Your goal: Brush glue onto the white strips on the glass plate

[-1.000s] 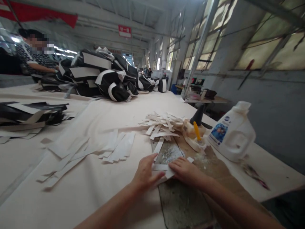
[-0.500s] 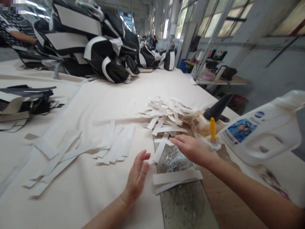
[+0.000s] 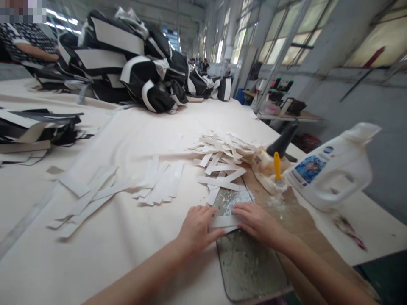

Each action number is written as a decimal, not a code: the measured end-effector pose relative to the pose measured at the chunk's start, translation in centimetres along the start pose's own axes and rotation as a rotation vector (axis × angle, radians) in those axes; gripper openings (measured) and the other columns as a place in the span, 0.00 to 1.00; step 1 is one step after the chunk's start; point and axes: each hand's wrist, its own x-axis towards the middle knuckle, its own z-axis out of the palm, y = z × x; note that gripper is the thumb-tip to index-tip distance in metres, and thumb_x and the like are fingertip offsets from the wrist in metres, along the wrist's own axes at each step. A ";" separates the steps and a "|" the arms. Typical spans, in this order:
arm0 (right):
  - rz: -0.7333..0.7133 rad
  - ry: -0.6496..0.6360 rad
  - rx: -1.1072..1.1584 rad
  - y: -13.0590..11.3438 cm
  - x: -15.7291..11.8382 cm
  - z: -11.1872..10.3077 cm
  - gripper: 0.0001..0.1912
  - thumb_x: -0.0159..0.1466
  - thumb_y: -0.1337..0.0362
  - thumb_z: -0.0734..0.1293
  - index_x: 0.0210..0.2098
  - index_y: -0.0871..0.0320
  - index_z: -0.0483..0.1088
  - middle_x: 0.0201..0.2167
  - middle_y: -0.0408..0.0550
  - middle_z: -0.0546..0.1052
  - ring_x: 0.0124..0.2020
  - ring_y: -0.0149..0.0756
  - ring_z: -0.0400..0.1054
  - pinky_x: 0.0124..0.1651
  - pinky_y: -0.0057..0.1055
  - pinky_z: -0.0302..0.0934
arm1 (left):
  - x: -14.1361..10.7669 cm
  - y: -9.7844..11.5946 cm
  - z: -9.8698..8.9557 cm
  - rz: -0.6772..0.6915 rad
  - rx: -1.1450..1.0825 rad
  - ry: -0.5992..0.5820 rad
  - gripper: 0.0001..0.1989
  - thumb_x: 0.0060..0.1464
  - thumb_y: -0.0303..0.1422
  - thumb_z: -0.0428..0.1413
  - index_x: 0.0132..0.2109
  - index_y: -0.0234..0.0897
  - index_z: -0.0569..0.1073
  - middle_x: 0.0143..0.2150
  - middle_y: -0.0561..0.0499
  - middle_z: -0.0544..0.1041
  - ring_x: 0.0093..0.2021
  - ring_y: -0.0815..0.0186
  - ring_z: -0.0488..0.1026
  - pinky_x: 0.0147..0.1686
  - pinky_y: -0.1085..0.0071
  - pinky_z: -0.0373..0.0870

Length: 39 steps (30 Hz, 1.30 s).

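A white strip (image 3: 224, 222) lies crosswise over a grey-green slab (image 3: 251, 267), with what looks like a second strip partly under it. My left hand (image 3: 194, 228) is closed around its left end, the thumb along the near edge. At the right end, my right hand (image 3: 259, 223) grips it with fingers on the far side and thumb close to me. Just beyond the hands, white flakes or residue (image 3: 231, 200) cover part of the slab. A heap of loose white strips (image 3: 222, 153) spreads over the slab's far end. The strip's two ends are hidden under my fingers.
Flat white pieces (image 3: 165, 184) and longer strips (image 3: 92, 197) lie at left. To the right stand a white jug (image 3: 333, 169) and a yellow-handled brush or scraper (image 3: 277, 166) on brown board (image 3: 299, 228). Black-and-white bundles (image 3: 127, 63) fill the back; a person's arm (image 3: 38, 53) shows there.
Both hands have come down onto the strip on the slab and closed on its ends. My right hand has left the heap, where another strip now lies crosswise. The view has shifted slightly.
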 end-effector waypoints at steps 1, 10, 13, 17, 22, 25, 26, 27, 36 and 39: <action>0.008 -0.009 -0.016 -0.1 -0.3 0.2 0.20 0.57 0.69 0.67 0.50 0.59 0.65 0.49 0.53 0.69 0.50 0.43 0.62 0.52 0.42 0.59 | -0.1 0.4 -0.1 0.007 0.034 -0.022 0.22 0.47 0.39 0.60 0.48 0.36 0.68 0.44 0.45 0.73 0.45 0.55 0.67 0.47 0.58 0.61; 0.072 -0.024 -0.243 -2.4 -1.3 0.3 0.16 0.57 0.70 0.68 0.45 0.61 0.68 0.40 0.52 0.72 0.42 0.44 0.64 0.45 0.40 0.60 | -1.1 2.2 0.7 0.013 0.094 -0.052 0.06 0.47 0.27 0.54 0.35 0.36 0.72 0.33 0.48 0.74 0.37 0.59 0.70 0.39 0.67 0.64; 0.108 -0.063 -0.244 -2.7 -0.9 -0.8 0.04 0.59 0.71 0.65 0.34 0.60 0.71 0.32 0.49 0.73 0.36 0.41 0.66 0.41 0.36 0.59 | -0.9 2.5 0.3 0.018 0.037 0.000 0.07 0.49 0.24 0.51 0.35 0.38 0.72 0.32 0.50 0.74 0.35 0.62 0.71 0.37 0.70 0.64; 0.106 -0.048 -0.205 -1.6 2.5 -3.3 0.05 0.61 0.70 0.63 0.31 0.59 0.71 0.30 0.45 0.74 0.33 0.34 0.67 0.35 0.26 0.59 | 0.1 1.8 -1.0 -0.022 -0.096 0.163 0.09 0.53 0.28 0.48 0.40 0.40 0.70 0.37 0.52 0.74 0.38 0.65 0.71 0.39 0.72 0.64; 0.133 0.035 -0.202 0.5 10.4 -5.2 0.07 0.59 0.70 0.65 0.36 0.56 0.73 0.34 0.44 0.76 0.35 0.34 0.69 0.37 0.24 0.59 | 2.1 -1.7 -2.0 -0.224 -0.291 0.327 0.08 0.52 0.35 0.49 0.38 0.37 0.69 0.27 0.55 0.71 0.26 0.68 0.71 0.27 0.75 0.66; 0.158 0.160 -0.246 0.7 12.7 -4.9 0.09 0.58 0.71 0.65 0.38 0.59 0.72 0.39 0.48 0.74 0.41 0.38 0.67 0.45 0.29 0.58 | 3.0 -4.0 -1.9 -0.351 -0.389 0.372 0.09 0.50 0.35 0.50 0.36 0.34 0.69 0.22 0.56 0.70 0.18 0.70 0.69 0.19 0.76 0.63; 0.169 0.210 -0.255 0.8 12.5 -4.8 0.09 0.60 0.70 0.64 0.39 0.59 0.72 0.40 0.49 0.74 0.42 0.37 0.67 0.47 0.29 0.58 | 3.2 -4.6 -1.9 -0.378 -0.413 0.385 0.10 0.50 0.35 0.49 0.37 0.33 0.69 0.22 0.55 0.71 0.18 0.70 0.69 0.18 0.76 0.63; 0.190 0.265 -0.263 1.0 11.8 -4.7 0.09 0.61 0.69 0.63 0.41 0.59 0.71 0.40 0.49 0.74 0.43 0.37 0.67 0.48 0.30 0.58 | 3.3 -5.1 -1.9 -0.395 -0.430 0.395 0.11 0.51 0.36 0.49 0.38 0.33 0.69 0.23 0.55 0.72 0.17 0.69 0.69 0.18 0.76 0.62; 0.777 0.631 -0.346 8.9 1.8 -7.5 0.21 0.63 0.58 0.57 0.48 0.70 0.64 0.34 0.58 0.73 0.36 0.46 0.68 0.38 0.38 0.62 | 3.2 -6.0 -2.7 -0.334 -0.363 0.453 0.10 0.49 0.35 0.51 0.36 0.38 0.74 0.38 0.48 0.76 0.40 0.61 0.71 0.44 0.64 0.64; 0.873 0.571 -0.353 10.4 1.5 -7.5 0.21 0.62 0.54 0.60 0.47 0.65 0.66 0.35 0.57 0.74 0.36 0.45 0.69 0.36 0.35 0.62 | 3.2 -6.1 -2.8 -0.321 -0.397 0.439 0.10 0.48 0.37 0.52 0.35 0.39 0.74 0.37 0.49 0.76 0.36 0.62 0.73 0.40 0.66 0.66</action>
